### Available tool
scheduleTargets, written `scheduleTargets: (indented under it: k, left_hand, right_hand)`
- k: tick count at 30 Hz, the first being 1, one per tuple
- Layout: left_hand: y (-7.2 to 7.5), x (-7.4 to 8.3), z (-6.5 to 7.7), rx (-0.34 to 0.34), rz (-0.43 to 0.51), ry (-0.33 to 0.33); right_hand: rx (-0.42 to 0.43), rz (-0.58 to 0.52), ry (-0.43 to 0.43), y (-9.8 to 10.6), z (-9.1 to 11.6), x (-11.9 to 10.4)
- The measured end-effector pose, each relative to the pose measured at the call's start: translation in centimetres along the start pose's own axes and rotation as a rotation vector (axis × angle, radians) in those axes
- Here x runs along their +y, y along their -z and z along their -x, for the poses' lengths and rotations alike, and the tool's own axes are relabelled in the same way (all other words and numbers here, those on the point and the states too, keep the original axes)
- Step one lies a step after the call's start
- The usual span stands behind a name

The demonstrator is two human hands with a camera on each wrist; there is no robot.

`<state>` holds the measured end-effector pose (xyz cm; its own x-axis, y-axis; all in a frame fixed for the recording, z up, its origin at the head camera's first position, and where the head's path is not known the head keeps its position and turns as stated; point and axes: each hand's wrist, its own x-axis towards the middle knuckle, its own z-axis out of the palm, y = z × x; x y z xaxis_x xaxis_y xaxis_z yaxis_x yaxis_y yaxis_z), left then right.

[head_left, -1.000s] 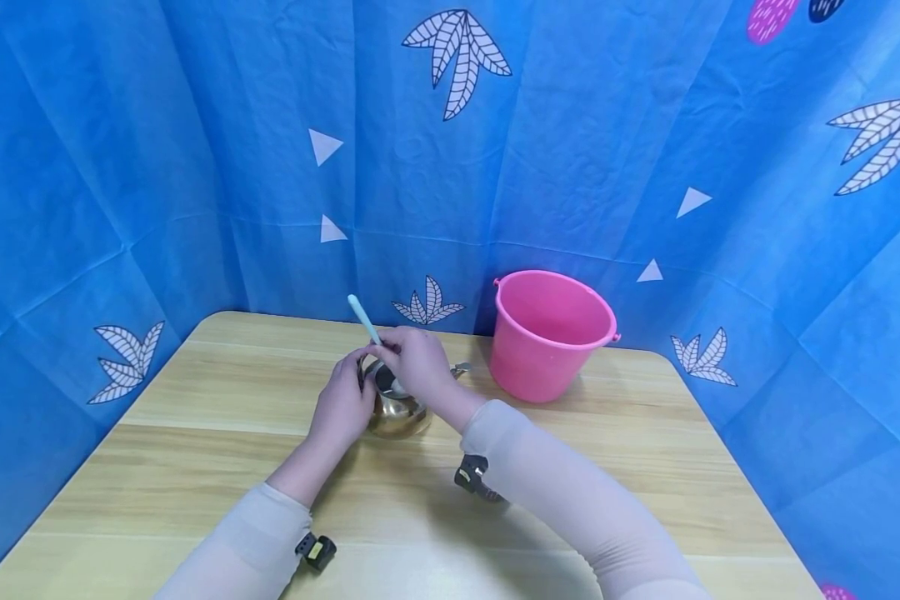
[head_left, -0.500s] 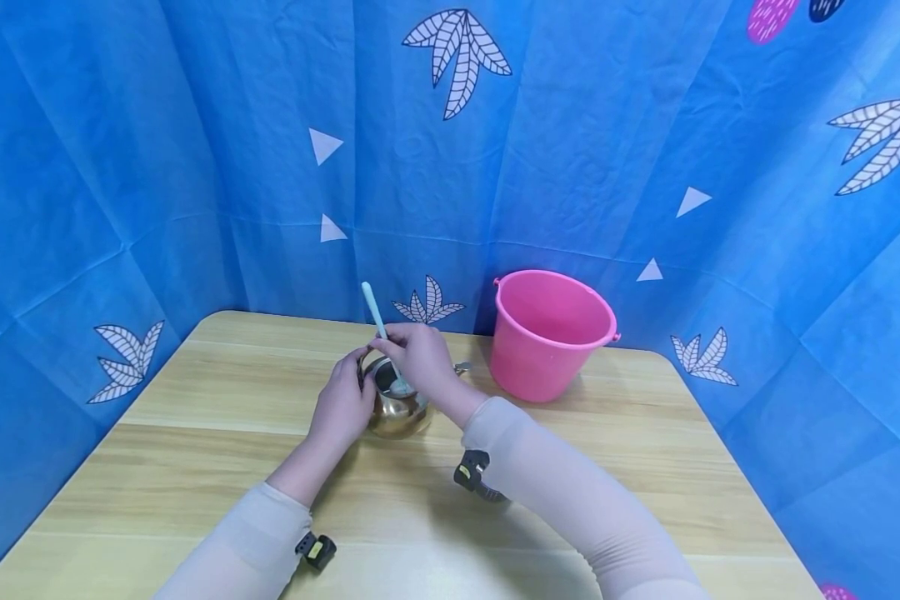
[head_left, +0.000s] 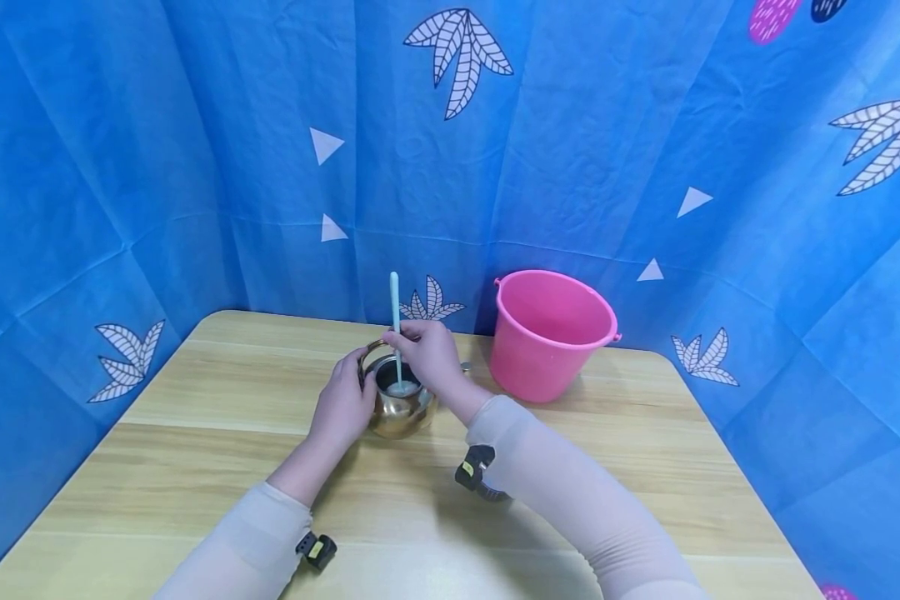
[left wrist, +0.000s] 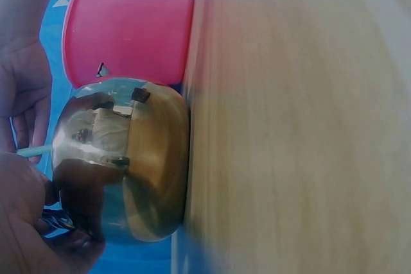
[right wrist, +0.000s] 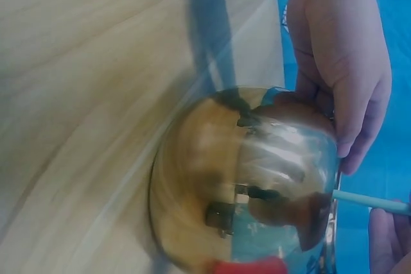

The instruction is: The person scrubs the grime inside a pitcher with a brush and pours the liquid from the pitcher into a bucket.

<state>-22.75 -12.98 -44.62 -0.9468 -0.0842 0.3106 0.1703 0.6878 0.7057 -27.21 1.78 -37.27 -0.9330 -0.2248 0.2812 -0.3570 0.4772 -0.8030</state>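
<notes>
A shiny gold-coloured metal kettle (head_left: pixel 399 419) stands upright on the table, its round mouth uncovered. My left hand (head_left: pixel 345 398) grips its looped handle on the left, thumb against the kettle's side. Above the mouth my right hand (head_left: pixel 433 358) pinches a slim light-blue stick (head_left: pixel 395 300) that stands almost vertical, its pale end down inside the kettle. What kind of tool it is cannot be made out. In the left wrist view the kettle's rounded body (left wrist: pixel 157 158) rests on the wood. The right wrist view shows the light-blue stick (right wrist: pixel 369 201) reaching into the mouth.
A pink bucket (head_left: pixel 528 367) stands behind and to the right of the kettle. The wooden table (head_left: pixel 195 475) has rounded back corners, with a blue patterned curtain (head_left: pixel 270 108) hanging behind it and at both sides.
The stick has swung from leaning left to nearly vertical, its top moving right. My right hand has shifted slightly right. My left hand and the kettle have stayed in place.
</notes>
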Motion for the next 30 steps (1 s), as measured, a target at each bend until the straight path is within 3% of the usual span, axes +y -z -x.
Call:
scheduleTargets:
  k: [17,30]
  left_hand:
    - [0.0,0.2,0.1,-0.004,0.002,0.012]
    - [0.1,0.6,0.2,-0.005,-0.001,0.021]
  right_hand:
    - [0.075,-0.268,-0.138,-0.2,0.0,1.0]
    - [0.153,-0.317,-0.154,-0.1,-0.1,1.5]
